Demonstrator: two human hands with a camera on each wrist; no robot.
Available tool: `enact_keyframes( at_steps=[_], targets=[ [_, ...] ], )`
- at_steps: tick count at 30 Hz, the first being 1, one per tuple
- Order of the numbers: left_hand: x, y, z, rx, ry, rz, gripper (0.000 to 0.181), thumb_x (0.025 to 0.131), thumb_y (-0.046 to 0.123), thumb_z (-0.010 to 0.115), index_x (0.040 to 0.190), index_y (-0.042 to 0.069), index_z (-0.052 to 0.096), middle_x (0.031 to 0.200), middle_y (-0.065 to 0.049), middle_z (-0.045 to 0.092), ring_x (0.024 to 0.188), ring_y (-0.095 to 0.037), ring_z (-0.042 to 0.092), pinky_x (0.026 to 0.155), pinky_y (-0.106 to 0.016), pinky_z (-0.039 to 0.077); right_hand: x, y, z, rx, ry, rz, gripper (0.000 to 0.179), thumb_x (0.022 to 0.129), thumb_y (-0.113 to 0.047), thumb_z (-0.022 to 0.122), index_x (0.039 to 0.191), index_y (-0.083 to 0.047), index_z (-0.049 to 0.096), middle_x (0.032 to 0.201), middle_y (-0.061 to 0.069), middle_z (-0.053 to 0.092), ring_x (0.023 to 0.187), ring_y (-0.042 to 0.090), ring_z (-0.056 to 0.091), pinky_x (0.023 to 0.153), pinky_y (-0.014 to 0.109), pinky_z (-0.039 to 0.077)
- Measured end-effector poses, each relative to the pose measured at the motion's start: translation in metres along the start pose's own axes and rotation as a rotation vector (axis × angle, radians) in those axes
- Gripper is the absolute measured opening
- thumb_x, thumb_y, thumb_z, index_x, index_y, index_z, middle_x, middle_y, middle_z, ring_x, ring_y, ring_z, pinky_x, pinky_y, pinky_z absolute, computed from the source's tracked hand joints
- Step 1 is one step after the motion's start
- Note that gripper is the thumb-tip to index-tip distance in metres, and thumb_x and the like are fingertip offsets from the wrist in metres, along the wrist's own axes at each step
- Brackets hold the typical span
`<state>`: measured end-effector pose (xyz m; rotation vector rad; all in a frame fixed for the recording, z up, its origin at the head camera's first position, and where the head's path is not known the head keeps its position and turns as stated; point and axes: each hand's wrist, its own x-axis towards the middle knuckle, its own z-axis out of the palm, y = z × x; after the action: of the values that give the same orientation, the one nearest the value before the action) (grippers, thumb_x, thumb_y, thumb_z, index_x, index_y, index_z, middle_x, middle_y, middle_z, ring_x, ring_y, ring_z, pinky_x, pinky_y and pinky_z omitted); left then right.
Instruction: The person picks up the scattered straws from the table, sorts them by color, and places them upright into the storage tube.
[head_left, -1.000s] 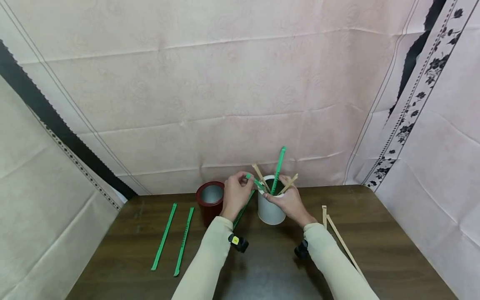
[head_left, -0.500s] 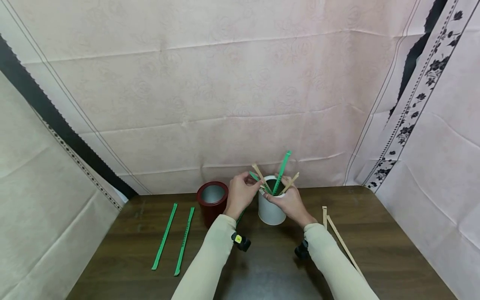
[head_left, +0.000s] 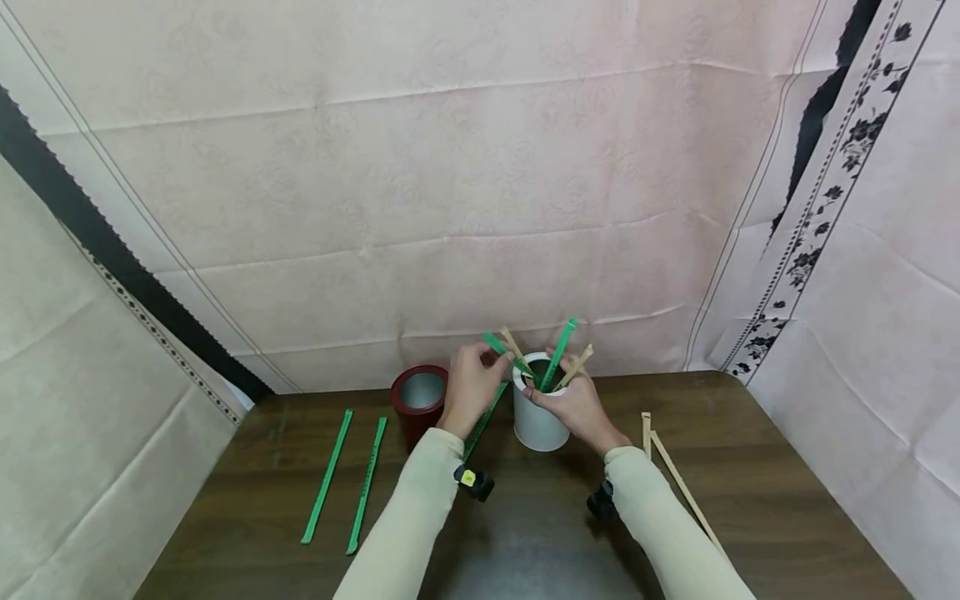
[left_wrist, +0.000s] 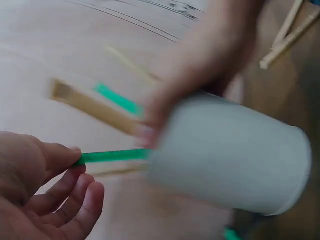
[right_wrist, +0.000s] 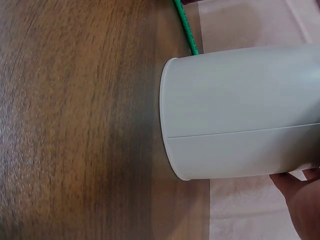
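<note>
Left hand (head_left: 471, 390): thumb and forefinger clamped together on one end portion of a green strip; the other fingers bend loosely beneath, without it.
Pinched green strip (left_wrist: 115, 155): lies just right of the left fingertips, its long axis slanting down and rightward into the mouth of the white container; in the head view its upper end pokes out beyond the fingers, up and left.
White container (head_left: 542, 428): upright on the table (head_left: 536, 537), just right of the left fingertips, within the right hand's hold.
Right hand (head_left: 576, 410): fingers gripping the container, thumb at the near rim.
Nearer hand: the left to the strip, the right to the container.
Around the mouth: another green strip (head_left: 558, 356) and tan strips (head_left: 575, 370) lean between the two hands' fingers.
Dark red container (head_left: 414, 423): just left of the left fingers.
Hard to see: the pinched strip's lower end, past the rim; most right fingers, behind the container; the left wrist view is blurred.
</note>
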<state>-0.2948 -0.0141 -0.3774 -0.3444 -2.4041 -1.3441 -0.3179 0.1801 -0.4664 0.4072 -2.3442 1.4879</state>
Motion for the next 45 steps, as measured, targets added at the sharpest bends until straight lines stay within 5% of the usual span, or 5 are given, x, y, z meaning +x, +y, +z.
enact_keyframes(
  at_steps=[14, 18, 29, 37, 45],
  targets=[
    [-0.025, 0.067, -0.107, -0.236, 0.216, 0.391, 0.029, 0.102, 0.009, 0.055, 0.13, 0.008, 0.06, 0.107, -0.011, 0.058, 0.087, -0.021, 0.067, 0.07, -0.032, 0.059, 0.001, -0.001, 0.0, 0.003, -0.015, 0.01, 0.087, 0.077, -0.048, 0.083, 0.147, -0.011, 0.047, 0.145, 0.008, 0.048, 0.129, 0.029, 0.048, 0.103, 0.052, 0.04],
    [-0.042, 0.051, -0.09, -0.118, 0.102, 0.292, 0.025, 0.099, 0.01, 0.061, 0.124, 0.006, 0.062, 0.094, -0.007, 0.065, 0.079, -0.017, 0.065, 0.066, -0.031, 0.057, 0.002, 0.001, -0.003, 0.0, -0.017, 0.005, 0.089, 0.077, -0.05, 0.082, 0.148, -0.011, 0.045, 0.145, 0.007, 0.047, 0.13, 0.03, 0.046, 0.104, 0.054, 0.04],
    [-0.085, -0.065, 0.002, 0.142, -0.277, -0.177, 0.015, 0.092, 0.015, 0.071, 0.106, 0.009, 0.072, 0.082, 0.007, 0.07, 0.065, -0.006, 0.061, 0.057, -0.027, 0.05, -0.005, -0.001, -0.002, -0.011, -0.04, 0.003, 0.088, 0.077, -0.054, 0.081, 0.148, -0.013, 0.046, 0.146, 0.013, 0.042, 0.128, 0.031, 0.046, 0.101, 0.055, 0.042],
    [-0.074, -0.076, 0.014, 0.236, -0.298, -0.149, 0.018, 0.093, 0.023, 0.072, 0.103, 0.008, 0.072, 0.079, 0.005, 0.067, 0.063, -0.006, 0.06, 0.057, -0.026, 0.051, -0.006, 0.002, 0.0, 0.025, -0.033, 0.009, 0.089, 0.077, -0.052, 0.082, 0.148, -0.012, 0.047, 0.146, 0.011, 0.043, 0.128, 0.03, 0.046, 0.101, 0.053, 0.042],
    [-0.018, -0.012, -0.012, -0.047, -0.059, 0.106, 0.02, 0.097, 0.025, 0.066, 0.113, 0.014, 0.071, 0.096, 0.003, 0.071, 0.085, -0.008, 0.066, 0.078, -0.03, 0.056, -0.004, 0.003, 0.0, 0.004, -0.013, -0.011, 0.086, 0.076, -0.049, 0.083, 0.145, -0.011, 0.05, 0.144, 0.01, 0.046, 0.127, 0.03, 0.047, 0.102, 0.053, 0.041]
  ],
)
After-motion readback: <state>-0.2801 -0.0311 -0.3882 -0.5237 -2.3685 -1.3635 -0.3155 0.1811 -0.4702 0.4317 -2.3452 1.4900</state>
